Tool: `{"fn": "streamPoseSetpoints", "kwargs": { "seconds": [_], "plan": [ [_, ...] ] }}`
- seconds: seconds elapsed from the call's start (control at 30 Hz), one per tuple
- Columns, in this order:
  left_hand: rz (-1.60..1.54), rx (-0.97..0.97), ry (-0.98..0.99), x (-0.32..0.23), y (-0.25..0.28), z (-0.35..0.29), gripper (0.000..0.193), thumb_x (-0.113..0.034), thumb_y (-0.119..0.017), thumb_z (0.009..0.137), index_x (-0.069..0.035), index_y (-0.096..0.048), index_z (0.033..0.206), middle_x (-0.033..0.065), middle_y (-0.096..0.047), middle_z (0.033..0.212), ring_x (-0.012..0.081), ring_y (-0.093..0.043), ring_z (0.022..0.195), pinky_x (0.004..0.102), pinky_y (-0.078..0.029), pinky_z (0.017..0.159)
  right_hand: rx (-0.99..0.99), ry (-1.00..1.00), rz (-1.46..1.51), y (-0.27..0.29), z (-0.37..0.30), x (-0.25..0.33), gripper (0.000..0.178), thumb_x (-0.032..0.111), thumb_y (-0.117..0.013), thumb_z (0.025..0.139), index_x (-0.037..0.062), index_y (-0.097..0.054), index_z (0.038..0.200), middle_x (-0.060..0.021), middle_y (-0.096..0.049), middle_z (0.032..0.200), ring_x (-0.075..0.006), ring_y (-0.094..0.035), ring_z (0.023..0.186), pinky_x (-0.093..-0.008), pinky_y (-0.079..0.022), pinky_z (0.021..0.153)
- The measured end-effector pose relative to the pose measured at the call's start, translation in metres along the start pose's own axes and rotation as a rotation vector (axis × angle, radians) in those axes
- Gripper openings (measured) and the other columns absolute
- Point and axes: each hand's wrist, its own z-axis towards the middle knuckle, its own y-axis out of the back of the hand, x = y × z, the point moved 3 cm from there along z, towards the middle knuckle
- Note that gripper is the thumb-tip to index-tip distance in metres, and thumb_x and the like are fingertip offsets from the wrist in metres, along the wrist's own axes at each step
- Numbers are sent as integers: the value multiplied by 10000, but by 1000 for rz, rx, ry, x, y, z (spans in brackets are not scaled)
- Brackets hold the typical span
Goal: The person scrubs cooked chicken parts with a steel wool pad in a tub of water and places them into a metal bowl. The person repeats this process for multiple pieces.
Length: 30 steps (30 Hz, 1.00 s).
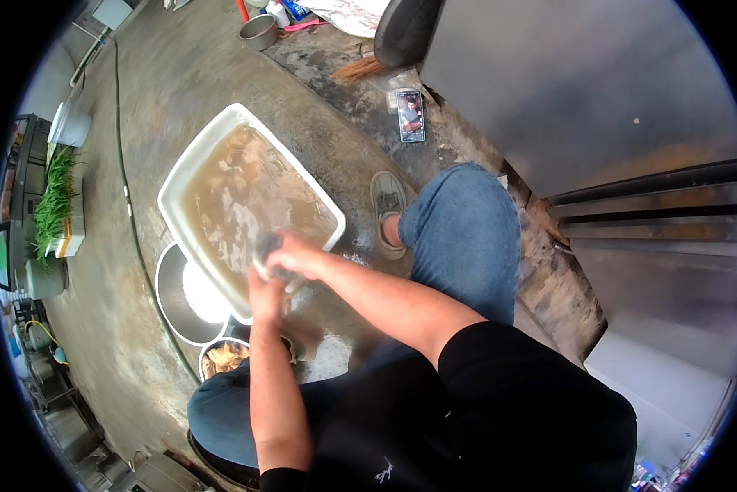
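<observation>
A large white tub [332, 215] of murky brown water [241, 193] stands on the floor in front of me. Over its near edge, my left hand [266, 291] and my right hand [296, 254] come together around a small greyish, wet-looking thing [265, 248]. Fingers of both hands look closed on it, but blur hides what kind of thing it is. Left of the tub's near end sits a round metal basin [170, 287]. Nearer to me, a smaller bowl [203, 361] holds yellowish-brown pieces [225, 357], partly hidden behind my left knee.
A dark hose [123, 164] runs along the floor at left. Beyond it stand green plants [55, 201] and a white bucket [71, 125]. A phone [411, 116] lies near a broom [357, 69] at the right, beside a large metal cabinet [581, 98]. A metal pot [258, 33] stands farther away.
</observation>
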Motion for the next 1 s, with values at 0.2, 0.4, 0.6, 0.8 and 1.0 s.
{"fn": "streamPoseSetpoints", "kwargs": {
  "seconds": [0.2,0.4,0.6,0.8,1.0],
  "plan": [
    [105,12,77,-19,-8,-15,596,-3,-553,729,-30,-421,1309,146,-583,1052,205,-618,828,291,-517,595,-151,119,-133,-6,4,-24,543,32,-647,722,-34,-509,1243,-175,-628,1068,-255,-606,996,-344,-478,863],
    [254,-80,-122,0,-8,-14,649,-20,-578,702,1,-420,1331,157,-586,1135,248,-599,991,336,-509,805,-233,-79,286,2,0,-40,487,0,-628,740,-37,-545,1219,-149,-651,985,-248,-632,931,-345,-504,800],
    [311,-49,-38,-8,0,-11,651,-21,-577,698,2,-426,1331,162,-587,1158,255,-590,1028,345,-487,854,115,-49,257,1,2,-34,504,-23,-627,762,-23,-521,1255,-144,-625,1081,-232,-603,991,-333,-481,860],
    [166,-71,-79,0,-8,-15,717,-78,-650,697,18,-398,1361,187,-574,1198,277,-568,1100,355,-457,928,-211,102,-8,-5,-4,-29,528,-11,-582,746,-28,-467,1261,-170,-608,1081,-266,-598,996,-348,-473,863],
    [391,-184,-194,5,-8,-1,875,-153,-691,713,80,-259,1438,253,-499,1325,315,-472,1269,371,-390,1036,-384,-173,148,-2,31,-38,538,-11,-576,751,-76,-466,1274,-216,-616,1097,-304,-609,1029,-406,-483,886]
  ]
}}
